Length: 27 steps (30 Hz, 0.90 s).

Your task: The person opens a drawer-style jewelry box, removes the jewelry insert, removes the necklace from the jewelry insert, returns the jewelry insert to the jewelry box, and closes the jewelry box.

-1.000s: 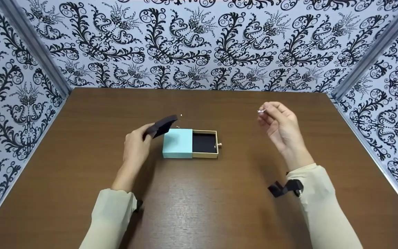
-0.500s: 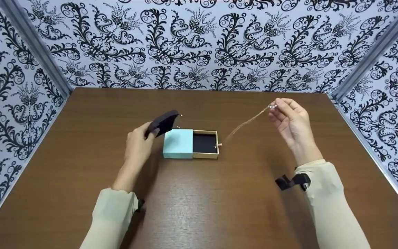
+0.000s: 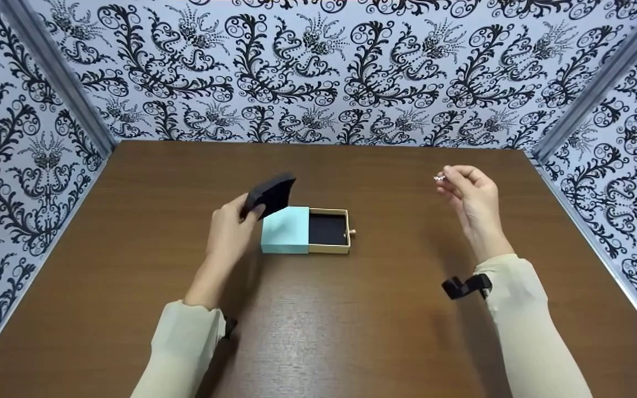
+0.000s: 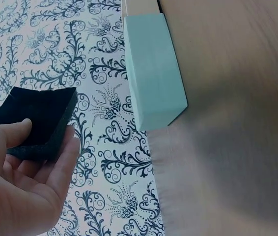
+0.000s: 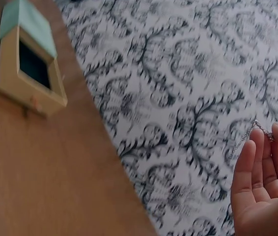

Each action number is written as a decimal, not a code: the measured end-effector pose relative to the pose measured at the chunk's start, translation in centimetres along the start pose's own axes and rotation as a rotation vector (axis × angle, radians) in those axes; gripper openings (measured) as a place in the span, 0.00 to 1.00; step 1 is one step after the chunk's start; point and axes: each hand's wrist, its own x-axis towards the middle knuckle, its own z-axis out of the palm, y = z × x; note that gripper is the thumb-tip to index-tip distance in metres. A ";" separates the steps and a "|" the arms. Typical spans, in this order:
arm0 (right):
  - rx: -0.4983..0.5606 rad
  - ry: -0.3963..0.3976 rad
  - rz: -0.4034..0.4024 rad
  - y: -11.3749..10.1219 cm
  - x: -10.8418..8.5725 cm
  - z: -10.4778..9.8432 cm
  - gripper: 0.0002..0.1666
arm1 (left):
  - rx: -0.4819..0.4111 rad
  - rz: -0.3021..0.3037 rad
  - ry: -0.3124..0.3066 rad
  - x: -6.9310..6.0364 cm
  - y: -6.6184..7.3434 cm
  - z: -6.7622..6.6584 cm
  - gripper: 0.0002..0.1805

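My left hand [image 3: 230, 229] grips a black foam pad [image 3: 274, 196] by its near edge, above and partly in front of the turquoise box sleeve [image 3: 285, 231]. In the left wrist view the thumb lies on the pad [image 4: 36, 115], with fingers beneath. My right hand [image 3: 476, 204], off to the right, pinches a thin necklace [image 3: 439, 178] between thumb and fingertips; its small shiny part shows. In the right wrist view a fine chain [image 5: 244, 139] hangs from the fingertips. A cream drawer [image 3: 347, 243] with a black inside juts from the sleeve's right side.
The box stands on a brown wooden table [image 3: 307, 309]. A small pull tab [image 3: 353, 231] sticks out of the drawer's right end. Patterned walls [image 3: 318, 72] enclose the table at the back and both sides.
My right hand has moved right, the necklace chain swinging out and dropping from sight in the head view. My left hand has shifted slightly right and up with the foam pad.
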 end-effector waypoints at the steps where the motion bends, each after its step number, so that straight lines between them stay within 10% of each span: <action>1: -0.009 0.009 0.008 0.3 0.1 -0.4 0.05 | -0.001 0.003 -0.002 0.0 0.1 0.0 0.11; 8: -0.174 0.034 0.069 2.6 0.8 -3.0 0.07 | -0.014 -0.010 -0.017 -0.1 0.4 0.2 0.12; 27: -0.831 -0.211 0.364 6.0 1.6 -6.8 0.14 | -0.124 -0.019 -0.065 -0.3 1.3 1.2 0.12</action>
